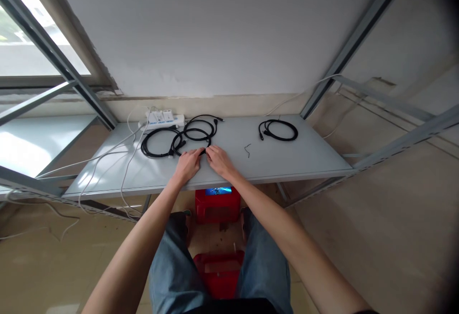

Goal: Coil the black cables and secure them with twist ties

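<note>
A coiled black cable [173,143] lies on the grey shelf [229,173], and both my hands meet at its near right edge. My left hand [188,165] is closed, with its fingertips on the coil. Close beside it, my right hand [219,162] pinches the same stretch of cable. What sits between the fingertips is too small to make out. Two more black coils rest against the held one: a left coil [142,146] and a back coil [201,115], overlapping it. Farther right lies a separate black coil [297,132]. A thin dark twist tie [247,150] lies right of my right hand.
A white power strip [167,122] with plugs stands at the shelf's back left. White cords [128,167] run from it over the front edge. Metal uprights [321,89] frame the shelf. Below are a red box [217,209] and a red stool-like object [218,273] between my legs.
</note>
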Available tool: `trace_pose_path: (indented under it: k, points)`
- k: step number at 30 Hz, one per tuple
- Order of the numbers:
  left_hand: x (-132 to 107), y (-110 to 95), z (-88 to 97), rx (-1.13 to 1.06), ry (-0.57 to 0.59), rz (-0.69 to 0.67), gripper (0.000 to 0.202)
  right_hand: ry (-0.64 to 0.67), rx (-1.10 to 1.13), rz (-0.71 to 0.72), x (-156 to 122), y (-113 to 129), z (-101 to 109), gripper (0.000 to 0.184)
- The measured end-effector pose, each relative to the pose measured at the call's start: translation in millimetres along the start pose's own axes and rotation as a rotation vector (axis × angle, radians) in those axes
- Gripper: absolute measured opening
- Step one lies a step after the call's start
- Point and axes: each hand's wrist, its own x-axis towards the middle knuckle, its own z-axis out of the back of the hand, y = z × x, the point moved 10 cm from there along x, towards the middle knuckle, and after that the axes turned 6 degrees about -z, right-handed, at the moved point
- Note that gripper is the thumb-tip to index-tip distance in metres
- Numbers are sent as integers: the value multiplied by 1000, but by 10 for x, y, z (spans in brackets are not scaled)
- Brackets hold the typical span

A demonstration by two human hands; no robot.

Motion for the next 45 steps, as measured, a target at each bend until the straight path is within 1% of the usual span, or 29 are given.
trace_pose_path:
  k: [5, 9, 12, 16, 21, 25, 29, 32, 35, 42, 45]
  points:
    - [5, 10, 2, -9, 7, 16, 47, 12, 21, -35, 23, -39, -19, 14]
    - [2, 24, 1, -8, -1, 16, 48, 21, -24, 1, 31, 21, -5, 7]
    - [-1, 29, 3, -15, -10, 16, 48, 15, -63, 21, 14, 82, 36, 11]
    - [0, 29, 4, -15, -9, 22, 46, 7, -81, -12, -6, 103, 86, 22]
    - [4, 21, 4, -11, -2, 21, 47, 44, -96, 4, -11, 119, 45, 25]
    - [5, 24, -4, -21, -3, 21, 48, 45, -106, -17, -9, 86, 36, 29]
    - [6, 35, -10, -27, 0, 26, 50, 32, -102, -73, -1, 21, 47, 28]
    - [6, 35, 1, -25, -7, 24, 50, -9, -80, -131, 4, -40, 81, 25]
    - [5, 37, 5, -27, -17, 19, 49, -37, -53, -157, 2, -61, 104, 24]
    - [5, 47, 0, -26, -17, 31, 47, -16, -32, -133, 11, -40, 90, 21]
    - [1, 48, 23, -26, -12, 56, 42, -20, 34, -113, 20, -47, 80, 20]
